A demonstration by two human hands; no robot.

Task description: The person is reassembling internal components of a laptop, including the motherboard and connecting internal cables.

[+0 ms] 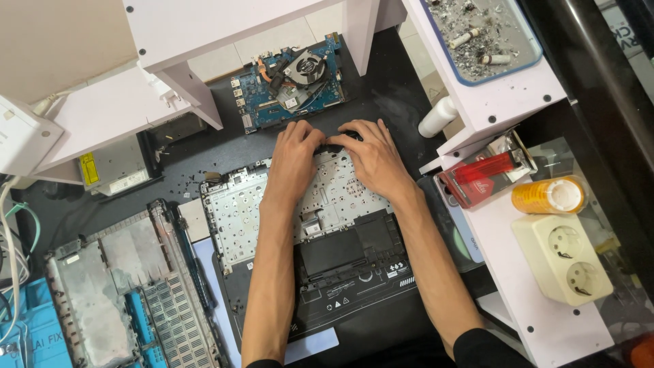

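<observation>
1. Nearest the person, under both forearms, lies the opened laptop base (327,272), upside-in view: a dark lower part with printed marks and a black rectangular bay, and above it the silver metal backing of the keyboard, full of small holes. It sits on the black counter (402,95).

2. The left hand (294,158) rests on the far edge of that silver backing, fingers curled down and pressed together onto a small dark part (332,146) at the rim. I cannot tell whether it truly pinches the part or only presses on it.

3. The right hand (371,153) sits just beside the left, its fingertips meeting it on the same dark part, fingers bent and closed down on it. The two hands touch.

4. Judging by how things lie, the strip-down is well along: the base looks emptied of its board, and what is left seems to be this last bit at the far edge.

5. Just beyond the fingertips lies the blue circuit board (289,82) with its round fan, already out of the shell and apart from it.

6. Left of the left hand, loose black crumbs dot the counter, and further off lie a silver drive (112,167) and a second dismantled laptop shell (129,293).

7. Right of the right hand, on a white shelf (538,300), stand a red lighter (485,167), an orange tub (548,195) and a cream double socket (569,259); farthest off, a tray of ash (477,34).
</observation>
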